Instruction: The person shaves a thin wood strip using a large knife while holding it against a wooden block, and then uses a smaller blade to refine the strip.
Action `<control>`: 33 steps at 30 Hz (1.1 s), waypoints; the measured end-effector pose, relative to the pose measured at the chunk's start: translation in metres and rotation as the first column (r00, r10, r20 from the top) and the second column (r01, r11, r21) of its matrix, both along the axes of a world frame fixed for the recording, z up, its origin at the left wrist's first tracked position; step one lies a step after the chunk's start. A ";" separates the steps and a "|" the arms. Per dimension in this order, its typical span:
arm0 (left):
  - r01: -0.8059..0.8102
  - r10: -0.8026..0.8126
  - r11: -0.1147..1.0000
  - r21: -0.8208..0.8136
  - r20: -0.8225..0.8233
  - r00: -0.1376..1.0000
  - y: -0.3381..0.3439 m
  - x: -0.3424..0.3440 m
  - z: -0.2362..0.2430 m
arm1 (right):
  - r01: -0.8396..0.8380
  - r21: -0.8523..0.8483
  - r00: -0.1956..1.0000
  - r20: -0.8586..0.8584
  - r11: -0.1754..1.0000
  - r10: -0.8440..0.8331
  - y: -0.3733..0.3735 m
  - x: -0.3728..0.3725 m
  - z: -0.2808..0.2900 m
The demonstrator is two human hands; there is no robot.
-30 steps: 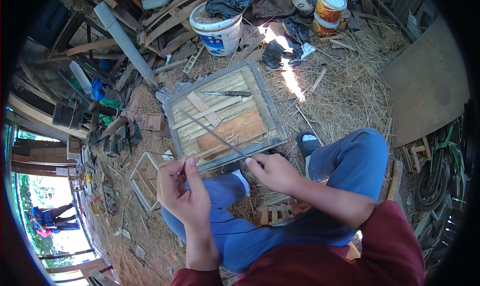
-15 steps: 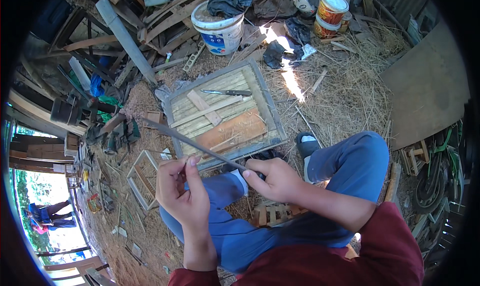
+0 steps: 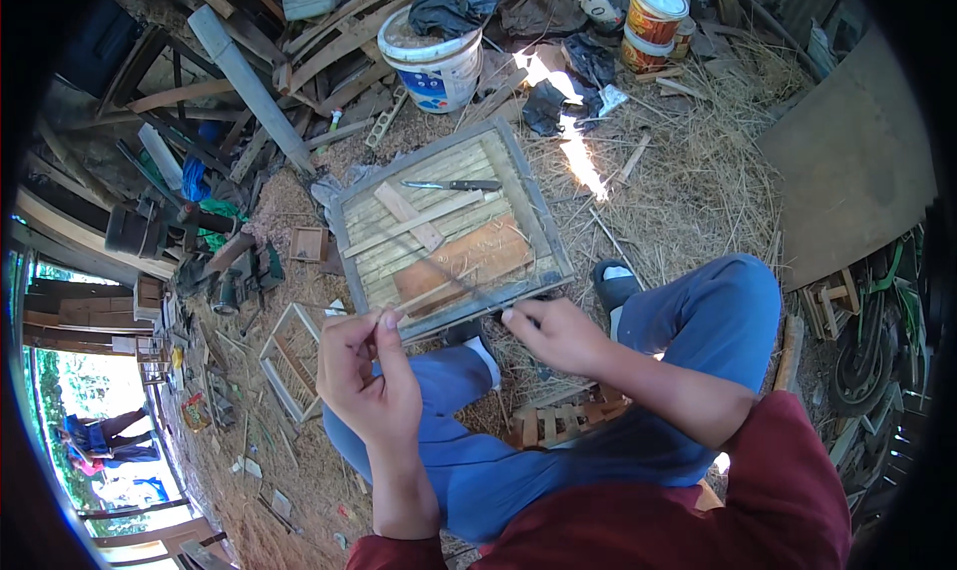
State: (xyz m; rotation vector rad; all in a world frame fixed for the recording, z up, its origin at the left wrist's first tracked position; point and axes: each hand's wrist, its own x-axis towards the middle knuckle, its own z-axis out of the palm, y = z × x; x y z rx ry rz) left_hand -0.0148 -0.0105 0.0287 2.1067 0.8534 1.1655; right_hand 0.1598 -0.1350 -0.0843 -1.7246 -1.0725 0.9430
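My right hand (image 3: 563,339) is closed round the handle end of a long, thin dark rod (image 3: 478,294), which is smeared by motion and slants up and away to the left. Thumb and fingertips of my left hand (image 3: 371,381) are pinched together; whatever they hold is too small to make out. Both hands are above my lap, at the near edge of a framed slatted wooden panel (image 3: 535,186). On that panel lie a knife (image 3: 469,184) with a dark handle, a reddish-brown board (image 3: 498,251), a pale wooden strip (image 3: 439,218) and thin shavings.
Beyond the panel stands a white bucket (image 3: 439,84) with black plastic on it. Stacked tubs (image 3: 653,27) are at the far right. Scrap timber (image 3: 249,87) fills the far left. A small wooden frame (image 3: 284,366) lies left of my knee. Straw covers the ground at right.
The rod has swung away from above my left hand and now points farther forward over the panel. My right hand has shifted slightly right; my left hand stays pinched in nearly the same place.
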 end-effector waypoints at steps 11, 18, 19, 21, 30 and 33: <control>-0.062 0.063 0.998 -0.019 0.082 0.995 0.009 -0.005 -0.007 | -0.040 -0.169 0.996 0.070 0.985 0.053 -0.010 0.002 -0.005; -0.043 0.048 0.998 -0.040 0.136 0.989 0.013 -0.005 -0.009 | 0.125 -0.161 0.992 0.035 0.979 -0.121 -0.012 0.008 -0.046; -0.028 0.035 0.999 -0.045 0.152 0.988 0.015 -0.008 -0.009 | 0.127 -0.151 0.992 0.035 0.980 -0.123 -0.015 0.008 -0.048; -0.032 0.042 0.996 -0.077 0.128 0.991 0.013 -0.008 -0.005 | -0.003 -0.190 0.996 0.092 0.982 0.020 -0.027 0.007 -0.025; -0.006 0.024 0.991 -0.133 0.128 0.991 0.012 -0.010 -0.006 | 0.037 -0.201 0.996 0.092 0.979 -0.019 -0.037 0.007 -0.048; 0.001 0.008 0.998 -0.070 0.127 0.992 0.014 -0.006 -0.002 | 0.134 -0.196 0.989 0.094 0.971 -0.117 -0.035 0.000 -0.059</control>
